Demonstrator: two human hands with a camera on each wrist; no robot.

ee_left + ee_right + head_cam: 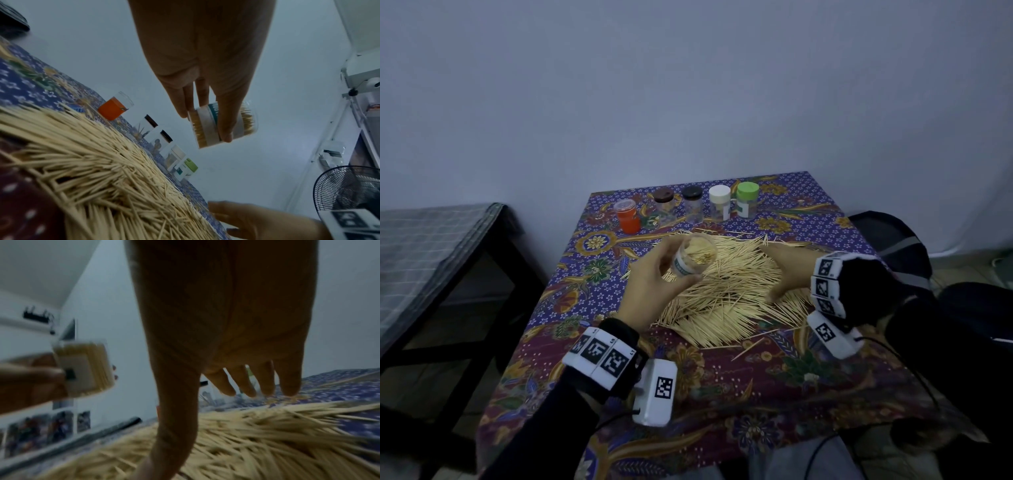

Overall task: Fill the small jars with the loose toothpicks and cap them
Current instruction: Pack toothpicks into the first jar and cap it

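- A small clear plastic jar with a white-and-teal label (693, 257), uncapped and packed with toothpicks, is held above the surface by the left hand (654, 277); the grip is clamped on the jar, thumb and fingers curled round its wall.
- The jar is tilted, mouth toward the head camera; a further tip could let toothpicks slide out.
- The right hand (787, 270) is spread over the heap of loose pale wooden toothpicks (726, 291), fingers apart and relaxed, nothing pinched; contact with the heap cannot be told for certain.
- The jar looks nearly full, so forcing more in could splay or snap sticks, or stop a cap seating.
- No loose cap for this jar is seen; delay or a mismatched lid is a risk.
- A careless sweep could push toothpicks off the batik-patterned cloth surface (756, 383), since the heap reaches near its right edge.
- Along the far edge stand an orange jar with a clear lid (627, 216), two clear brown-lidded jars (664, 205), a white-capped jar (719, 202) and a green-capped jar (747, 198); a reach across could knock them over.
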